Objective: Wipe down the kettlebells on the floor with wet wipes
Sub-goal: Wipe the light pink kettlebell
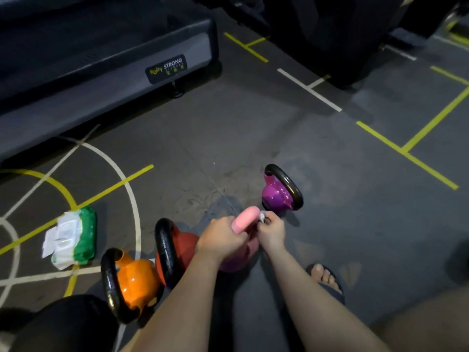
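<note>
A pink kettlebell (245, 217) stands on the floor just in front of me. My left hand (220, 237) grips its pink handle from the left. My right hand (271, 231) pinches a small white wet wipe (262, 216) against the handle's right end. The pink body is mostly hidden under my hands. A purple kettlebell (276, 195) with a black handle sits just beyond. A red kettlebell (181, 246) and an orange kettlebell (138, 279), both black-handled, stand to the left.
A green and white pack of wet wipes (72, 238) lies on the floor at left. A treadmill base (106, 64) fills the upper left. Dark gym equipment (330, 34) stands at the top right. My sandalled foot (327, 278) is at lower right.
</note>
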A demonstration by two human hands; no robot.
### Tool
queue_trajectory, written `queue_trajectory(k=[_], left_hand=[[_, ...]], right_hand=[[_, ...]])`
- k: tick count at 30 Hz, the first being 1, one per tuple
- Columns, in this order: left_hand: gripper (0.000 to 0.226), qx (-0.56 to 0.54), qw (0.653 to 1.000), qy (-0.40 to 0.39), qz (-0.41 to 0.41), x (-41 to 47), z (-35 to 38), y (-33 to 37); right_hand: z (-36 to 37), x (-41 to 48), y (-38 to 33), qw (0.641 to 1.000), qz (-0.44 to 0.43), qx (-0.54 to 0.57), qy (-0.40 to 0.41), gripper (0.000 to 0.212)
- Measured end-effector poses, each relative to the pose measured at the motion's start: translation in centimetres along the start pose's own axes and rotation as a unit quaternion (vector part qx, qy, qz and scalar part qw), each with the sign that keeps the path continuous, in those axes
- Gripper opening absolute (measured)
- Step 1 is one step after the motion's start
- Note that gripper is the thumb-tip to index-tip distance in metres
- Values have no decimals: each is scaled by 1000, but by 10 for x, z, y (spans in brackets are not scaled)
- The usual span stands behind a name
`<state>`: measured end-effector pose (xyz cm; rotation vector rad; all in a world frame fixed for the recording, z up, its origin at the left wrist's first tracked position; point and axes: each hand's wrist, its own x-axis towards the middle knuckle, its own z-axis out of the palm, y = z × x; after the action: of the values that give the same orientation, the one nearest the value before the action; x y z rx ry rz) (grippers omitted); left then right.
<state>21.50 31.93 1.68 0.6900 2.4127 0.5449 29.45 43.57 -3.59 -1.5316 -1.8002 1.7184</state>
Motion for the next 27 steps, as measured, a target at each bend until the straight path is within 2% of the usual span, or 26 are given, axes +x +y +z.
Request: queue_trajectory(k=[1,3,6,11,16,20,24,27], left_hand=[[20,0,1000,1,-1,0,-1,0],[19,0,1000,2,-3,0,-2,1],[23,1,1000,-2,-10,-1,-2,2],[26,18,1000,-1,-12,-4,-2,6],[29,28,999,1,-16,-7,-3,9],[31,29,999,7,-18,-8,-3,11],[39,36,999,1,-24,-7,-4,11],[36,37,999,1,-25,-8,-4,11]], right_hand=[[1,-2,0,999,-2,35,-21,28],[-2,-7,2,989,41,128,-55,17],[-6,-10,12,962,120,225,-92,32],[-1,-8,-6,950,28,309,-47,16],[0,-6,-14,955,3,295,-7,12],[-4,-4,13,976,49,206,-55,21],[-3,-10,3,949,16,313,-23,18],[-6,-12,0,949,-3,313,-30,19]])
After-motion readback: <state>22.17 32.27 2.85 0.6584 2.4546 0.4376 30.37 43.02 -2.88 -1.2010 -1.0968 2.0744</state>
